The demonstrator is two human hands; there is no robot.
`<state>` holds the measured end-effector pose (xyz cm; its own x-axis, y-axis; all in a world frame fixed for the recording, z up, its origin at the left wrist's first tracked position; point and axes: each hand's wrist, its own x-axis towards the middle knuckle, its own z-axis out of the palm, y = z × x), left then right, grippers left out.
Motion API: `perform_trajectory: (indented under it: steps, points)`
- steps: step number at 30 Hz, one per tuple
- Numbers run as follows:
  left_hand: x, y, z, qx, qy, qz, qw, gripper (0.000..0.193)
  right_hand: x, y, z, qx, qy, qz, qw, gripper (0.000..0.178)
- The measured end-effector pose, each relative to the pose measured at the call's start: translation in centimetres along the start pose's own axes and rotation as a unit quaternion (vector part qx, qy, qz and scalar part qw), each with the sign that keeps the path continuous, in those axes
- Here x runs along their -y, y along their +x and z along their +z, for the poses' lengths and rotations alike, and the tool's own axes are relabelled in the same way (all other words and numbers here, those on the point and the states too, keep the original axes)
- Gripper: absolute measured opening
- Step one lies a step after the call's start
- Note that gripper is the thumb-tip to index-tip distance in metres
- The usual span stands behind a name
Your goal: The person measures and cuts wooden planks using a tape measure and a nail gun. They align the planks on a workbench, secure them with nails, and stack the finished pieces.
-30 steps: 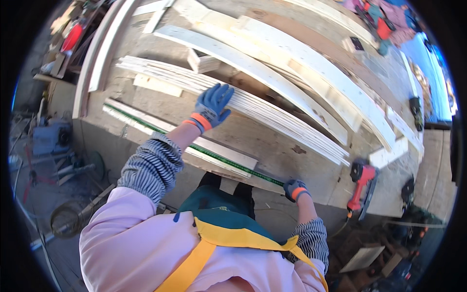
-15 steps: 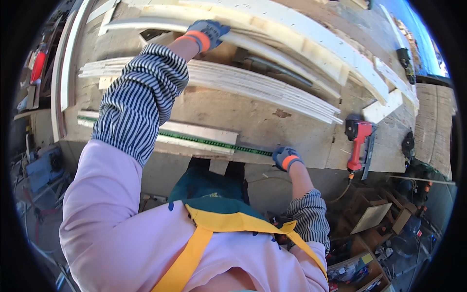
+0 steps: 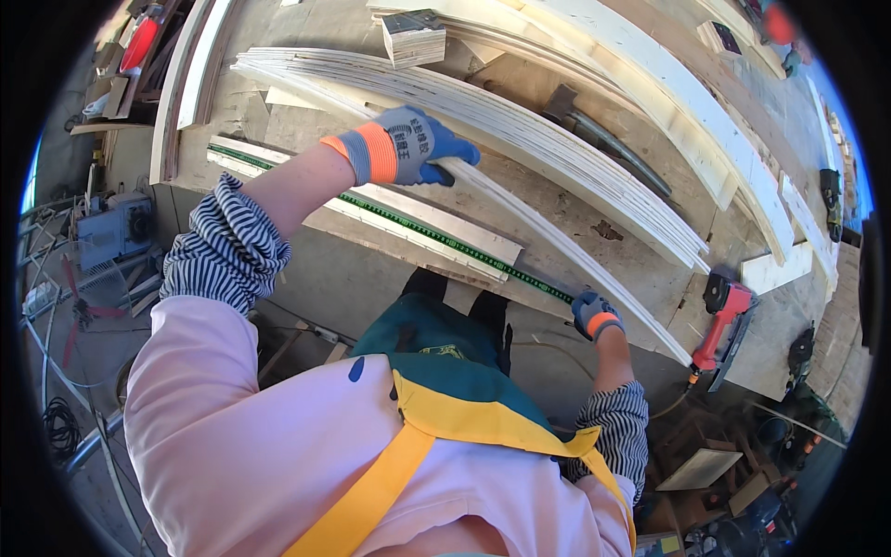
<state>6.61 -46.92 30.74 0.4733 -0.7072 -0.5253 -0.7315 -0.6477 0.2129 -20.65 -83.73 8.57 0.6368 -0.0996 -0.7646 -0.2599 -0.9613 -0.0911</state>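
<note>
My left hand (image 3: 418, 148), in a grey-blue glove with an orange cuff, is closed around a long, thin pale wood strip (image 3: 548, 227). The strip slants across the bench; its near right end reaches the red nail gun (image 3: 724, 311). At the bench's front edge my right hand (image 3: 595, 316), also gloved, is closed on the end of a green measuring tape (image 3: 445, 239). The tape lies straight along narrow pale boards (image 3: 483, 243), which jut slightly over the edge. Behind the held strip lies a stack of similar wood strips (image 3: 520, 139).
A hammer (image 3: 608, 144) lies beyond the stack, and a wood block (image 3: 414, 45) stands at the back. Long boards (image 3: 668, 93) cover the far right of the workbench (image 3: 640, 265). Below right, wooden boxes (image 3: 701, 469) stand off the bench.
My left hand has come nearer from the far boards and now holds a thin strip lifted off the stack. My right hand stays at the tape's end. The view has shifted.
</note>
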Motion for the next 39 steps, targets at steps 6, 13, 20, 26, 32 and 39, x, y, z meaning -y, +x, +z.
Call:
perform_trajectory:
  steps: [6, 13, 20, 26, 32, 39]
  points:
    - [3.2, 1.7, 7.9, 0.080, -0.204, -0.066, 0.973, 0.047, 3.7, -2.8, -4.5, 0.052, 0.013, 0.078, 0.996, 0.039]
    - [6.2, 4.2, 10.6, 0.053, -0.157, -0.126, 0.978, 0.051, 5.2, -4.8, -6.4, 0.091, 0.070, 0.069, 0.991, 0.034]
    - [6.4, 3.5, 17.3, -0.196, 0.049, -0.117, 0.972, 0.063, 3.7, -4.1, -3.5, 0.020, 0.092, -0.035, 0.995, 0.028]
    - [3.1, -5.3, 22.0, -0.290, -0.044, -0.145, 0.945, 0.074, 5.1, -4.0, -3.3, 0.039, 0.096, 0.001, 0.995, 0.027]
    - [1.3, -6.4, 24.9, -0.296, -0.031, -0.061, 0.953, 0.057, 6.3, -4.0, -4.8, 0.095, 0.165, 0.021, 0.981, 0.031]
    - [2.2, -5.9, 25.4, -0.303, -0.024, -0.047, 0.952, 0.041, 11.5, -3.2, -5.8, 0.100, 0.213, -0.084, 0.968, 0.031]
